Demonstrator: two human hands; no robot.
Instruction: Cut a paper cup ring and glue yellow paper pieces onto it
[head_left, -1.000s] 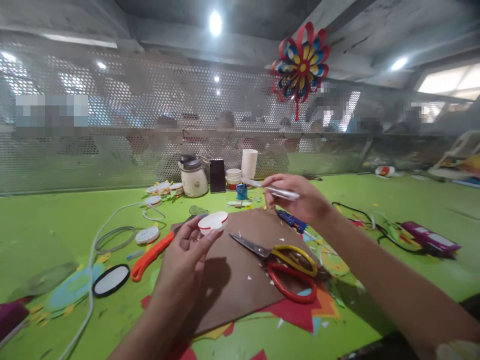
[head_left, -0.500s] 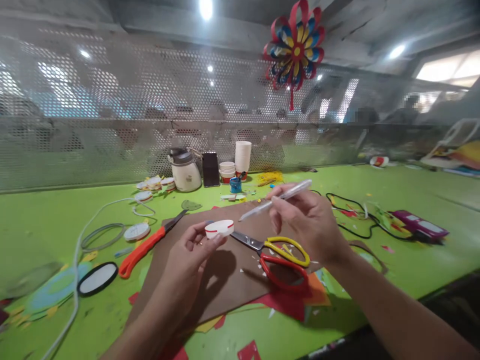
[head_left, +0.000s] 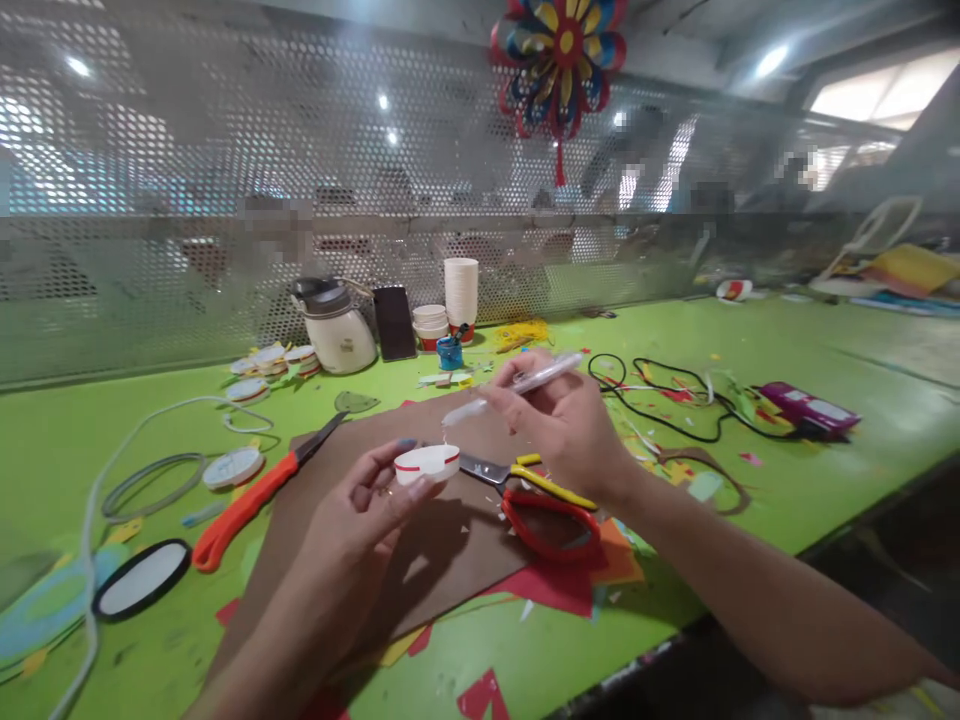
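My left hand (head_left: 364, 505) pinches a shallow white paper cup piece (head_left: 427, 466) with a red stripe round its rim, opening upward. In my right hand (head_left: 570, 425) is a slim translucent white pen (head_left: 551, 372), tilted down to the left. Its lower end is blurred and sits just above the cup piece; whether they touch I cannot tell. Below both hands lies a brown board (head_left: 442, 570). Scissors with yellow and red handles (head_left: 551, 530) rest on it under my right hand. An orange-handled blade tool (head_left: 247, 510) lies left of my left hand, across the board's edge.
Behind stand a white jug (head_left: 341, 335), a dark phone (head_left: 394, 323), stacked paper cups (head_left: 461, 295) and a blue pot (head_left: 450, 352). A white cable (head_left: 90, 560) runs along the left. Black cord (head_left: 675, 425) and a purple packet (head_left: 806, 408) lie right. Paper scraps (head_left: 551, 585) surround the board.
My view has turned right and slightly down. The right hand has brought the pen leftward, so its lower end is now over the cup piece rather than right of it. Both grips are unchanged.
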